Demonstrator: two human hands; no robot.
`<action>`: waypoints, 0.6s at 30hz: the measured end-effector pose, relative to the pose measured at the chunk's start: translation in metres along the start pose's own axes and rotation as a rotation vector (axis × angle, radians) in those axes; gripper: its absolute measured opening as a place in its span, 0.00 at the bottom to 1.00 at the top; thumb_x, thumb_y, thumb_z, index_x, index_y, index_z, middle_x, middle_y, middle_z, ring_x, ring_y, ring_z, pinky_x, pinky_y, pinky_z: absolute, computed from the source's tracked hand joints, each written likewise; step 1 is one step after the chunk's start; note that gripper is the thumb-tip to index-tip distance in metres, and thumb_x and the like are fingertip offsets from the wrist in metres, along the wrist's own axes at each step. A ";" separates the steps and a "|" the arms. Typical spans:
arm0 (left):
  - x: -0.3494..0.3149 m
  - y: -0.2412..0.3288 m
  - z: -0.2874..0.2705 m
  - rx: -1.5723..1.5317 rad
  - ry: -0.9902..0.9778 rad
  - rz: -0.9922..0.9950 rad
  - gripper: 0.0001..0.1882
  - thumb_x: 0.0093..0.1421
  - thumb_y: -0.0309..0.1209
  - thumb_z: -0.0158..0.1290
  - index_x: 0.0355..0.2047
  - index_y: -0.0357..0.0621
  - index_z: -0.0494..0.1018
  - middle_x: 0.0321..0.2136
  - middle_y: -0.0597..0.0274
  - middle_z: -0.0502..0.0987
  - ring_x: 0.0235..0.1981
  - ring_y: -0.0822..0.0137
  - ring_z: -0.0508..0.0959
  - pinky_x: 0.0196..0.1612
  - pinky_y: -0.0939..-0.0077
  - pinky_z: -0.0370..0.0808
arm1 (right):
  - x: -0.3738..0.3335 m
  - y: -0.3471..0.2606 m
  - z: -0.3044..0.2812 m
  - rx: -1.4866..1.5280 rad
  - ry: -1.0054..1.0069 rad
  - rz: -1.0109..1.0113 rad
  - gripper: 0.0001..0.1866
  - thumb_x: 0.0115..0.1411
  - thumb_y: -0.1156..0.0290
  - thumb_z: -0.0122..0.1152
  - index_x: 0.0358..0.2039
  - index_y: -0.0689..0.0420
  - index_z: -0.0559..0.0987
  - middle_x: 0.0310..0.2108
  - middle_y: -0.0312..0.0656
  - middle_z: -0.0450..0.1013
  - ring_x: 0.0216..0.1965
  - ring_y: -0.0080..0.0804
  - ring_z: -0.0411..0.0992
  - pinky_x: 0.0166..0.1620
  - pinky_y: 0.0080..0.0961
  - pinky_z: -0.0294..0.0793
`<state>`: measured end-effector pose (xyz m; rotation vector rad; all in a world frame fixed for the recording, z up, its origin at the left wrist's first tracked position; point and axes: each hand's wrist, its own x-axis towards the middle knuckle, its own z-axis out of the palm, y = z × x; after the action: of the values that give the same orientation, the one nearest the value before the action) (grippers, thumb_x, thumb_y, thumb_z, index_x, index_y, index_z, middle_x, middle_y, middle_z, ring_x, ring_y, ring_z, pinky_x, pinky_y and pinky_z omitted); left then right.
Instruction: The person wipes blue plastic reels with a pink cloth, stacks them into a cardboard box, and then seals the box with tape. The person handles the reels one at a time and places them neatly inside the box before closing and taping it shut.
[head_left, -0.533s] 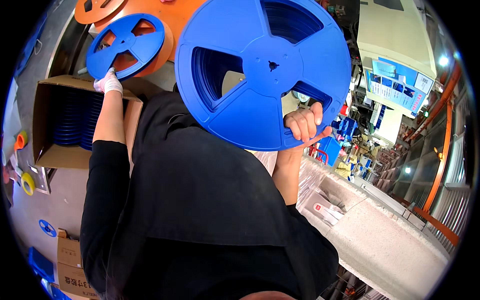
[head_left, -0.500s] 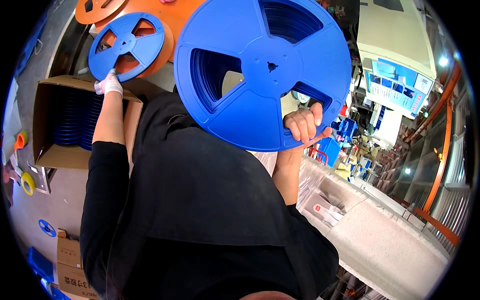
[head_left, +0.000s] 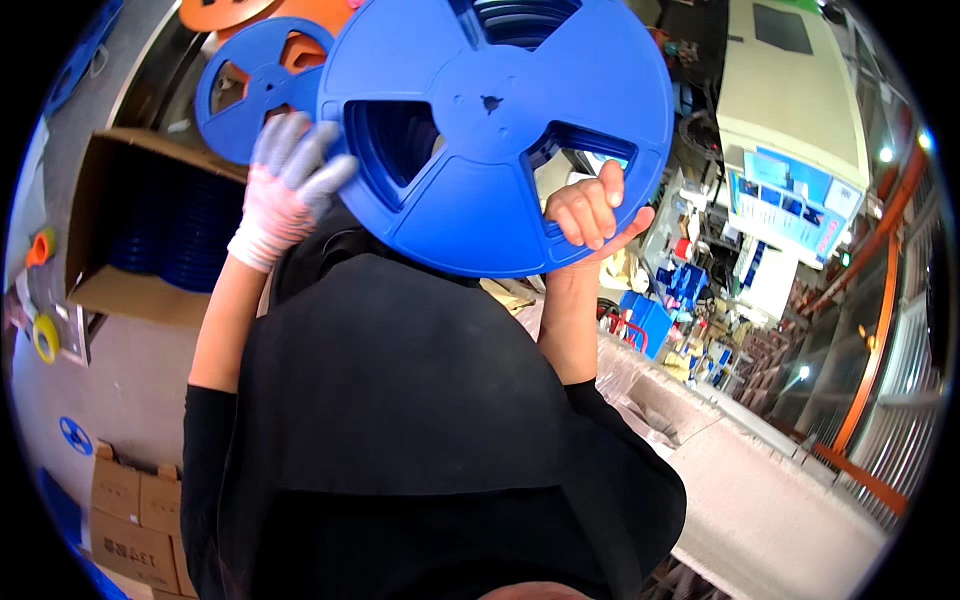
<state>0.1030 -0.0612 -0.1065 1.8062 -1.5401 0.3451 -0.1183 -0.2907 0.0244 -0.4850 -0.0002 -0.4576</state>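
Note:
A thick stack of large blue plastic reels (head_left: 490, 195), with wide cut-outs and a small centre hole, stands before my chest. My bare right hand (head_left: 590, 212) grips its lower right rim, fingers hooked through a cut-out and thumb outside. At the stack's left edge is my left hand (head_left: 285, 185), in a white glove with grey fingertips, its fingers spread and slightly blurred. Whether it touches the rim I cannot tell. Behind that hand, another blue reel (head_left: 232, 125) lies at the upper left, partly covered by the stack.
Left of me an open cardboard box (head_left: 130, 300) holds several blue reels (head_left: 185, 245). Orange reels (head_left: 225, 12) lie at the far upper left. Yellow tape (head_left: 46, 338) is at the left edge, with cartons (head_left: 130, 520) below. A pale machine (head_left: 790, 110) and a light ledge (head_left: 770, 480) are on the right.
My left hand has let go of the blue reel at the upper left and moved right and down to the stack, fingers spreading. The stack in my right hand has shifted slightly left and up.

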 end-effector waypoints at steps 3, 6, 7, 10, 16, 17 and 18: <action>0.015 0.013 -0.015 -0.033 -0.113 0.115 0.22 0.48 0.26 0.53 0.47 0.55 0.73 0.48 0.60 0.74 0.53 0.57 0.73 0.59 0.55 0.67 | 0.009 0.002 0.003 -0.007 -0.014 0.048 0.18 0.59 0.60 0.66 0.30 0.54 0.65 0.14 0.27 0.63 0.13 0.14 0.63 0.19 0.14 0.59; 0.003 0.002 -0.015 0.000 -0.147 0.163 0.23 0.51 0.28 0.51 0.49 0.50 0.73 0.48 0.58 0.75 0.55 0.54 0.72 0.61 0.52 0.65 | 0.019 0.007 0.002 0.015 -0.028 0.090 0.18 0.59 0.60 0.65 0.31 0.54 0.65 0.15 0.28 0.64 0.14 0.15 0.64 0.20 0.15 0.62; -0.002 0.002 -0.016 0.007 -0.142 0.151 0.22 0.52 0.27 0.51 0.49 0.50 0.73 0.47 0.58 0.75 0.55 0.53 0.72 0.62 0.51 0.64 | 0.024 0.009 0.005 0.010 -0.042 0.109 0.17 0.59 0.60 0.65 0.31 0.55 0.65 0.15 0.28 0.64 0.14 0.15 0.64 0.21 0.15 0.63; -0.010 0.006 -0.025 0.027 -0.161 0.103 0.21 0.52 0.28 0.53 0.49 0.49 0.73 0.47 0.57 0.75 0.57 0.54 0.70 0.62 0.55 0.66 | 0.029 0.009 0.002 0.012 -0.091 0.144 0.19 0.59 0.59 0.66 0.33 0.56 0.65 0.18 0.29 0.67 0.18 0.17 0.67 0.25 0.18 0.67; -0.045 0.006 -0.027 -0.432 -0.048 -0.281 0.19 0.57 0.18 0.49 0.50 0.46 0.72 0.47 0.58 0.77 0.47 0.63 0.79 0.47 0.72 0.77 | 0.035 0.019 0.030 -0.559 0.390 0.080 0.37 0.62 0.47 0.57 0.59 0.64 0.62 0.35 0.38 0.68 0.38 0.28 0.68 0.42 0.29 0.71; -0.050 0.009 -0.031 -0.808 -0.159 -0.477 0.18 0.58 0.18 0.48 0.49 0.45 0.71 0.45 0.58 0.77 0.46 0.64 0.78 0.47 0.72 0.77 | 0.036 0.010 0.020 -0.575 0.347 0.145 0.34 0.63 0.48 0.55 0.57 0.63 0.63 0.34 0.36 0.66 0.36 0.30 0.66 0.44 0.31 0.71; -0.055 0.010 -0.034 -1.275 -0.172 -0.768 0.17 0.59 0.19 0.47 0.49 0.43 0.70 0.43 0.59 0.77 0.46 0.66 0.78 0.46 0.73 0.77 | 0.033 0.002 0.004 -0.544 0.330 0.174 0.30 0.64 0.48 0.54 0.54 0.61 0.65 0.32 0.35 0.63 0.34 0.28 0.63 0.43 0.30 0.69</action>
<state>0.0877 0.0022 -0.1138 1.1771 -0.6739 -0.9684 -0.0874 -0.3017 0.0309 -0.9299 0.4918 -0.3586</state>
